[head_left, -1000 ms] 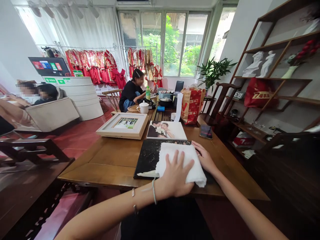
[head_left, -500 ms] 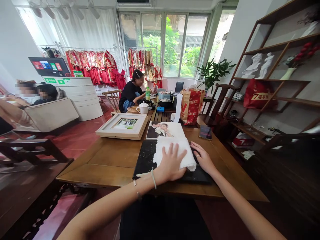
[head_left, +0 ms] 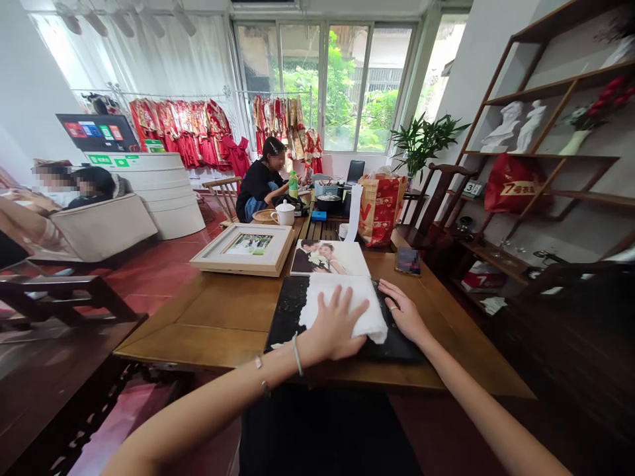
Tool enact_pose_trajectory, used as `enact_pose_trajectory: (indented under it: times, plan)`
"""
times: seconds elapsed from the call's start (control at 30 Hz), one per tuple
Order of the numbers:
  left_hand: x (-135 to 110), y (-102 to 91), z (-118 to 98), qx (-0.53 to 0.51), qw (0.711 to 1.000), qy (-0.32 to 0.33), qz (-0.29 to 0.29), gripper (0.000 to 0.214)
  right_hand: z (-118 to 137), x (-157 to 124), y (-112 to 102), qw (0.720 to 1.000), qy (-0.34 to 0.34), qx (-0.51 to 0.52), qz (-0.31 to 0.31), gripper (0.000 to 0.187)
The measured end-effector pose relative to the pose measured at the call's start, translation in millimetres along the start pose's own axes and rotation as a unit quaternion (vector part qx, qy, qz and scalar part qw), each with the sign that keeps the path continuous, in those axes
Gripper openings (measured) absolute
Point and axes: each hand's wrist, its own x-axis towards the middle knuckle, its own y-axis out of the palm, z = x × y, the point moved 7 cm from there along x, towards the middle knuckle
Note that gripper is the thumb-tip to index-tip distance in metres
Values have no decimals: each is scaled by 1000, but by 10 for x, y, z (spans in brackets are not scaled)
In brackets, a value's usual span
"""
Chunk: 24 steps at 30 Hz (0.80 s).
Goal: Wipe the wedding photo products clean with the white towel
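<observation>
left hand (head_left: 337, 327) spread on cloth (head_left: 368, 289) over board (head_left: 290, 311); right hand (head_left: 405, 316) unclenched at board's right edge. table (head_left: 223, 317) extends left; red bag (head_left: 518, 187) rightward reads "7号".

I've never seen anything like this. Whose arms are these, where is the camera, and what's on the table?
There's no machine here: these are a person's two bare hands, seen by a camera worn on that person's head, looking forward and down. The left hand is spread flat on a folded white cloth, which lies on a dark picture. The right hand rests at that picture's right side. Also on the wooden table are a framed photo to the left, a couple's photo just beyond the cloth, and a phone to the right.
</observation>
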Motion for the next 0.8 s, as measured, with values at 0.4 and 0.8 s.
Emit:
enact_pose_trajectory:
  times: [0.4,0.8]
  plan:
    - [-175,5,228,-13,999,0,37,70,-107,10,42,1000,1,-15,6,34]
    - [-411,-30,199,-27,998,-3,49,73,-130,20,40,1000,10,-20,13,36]
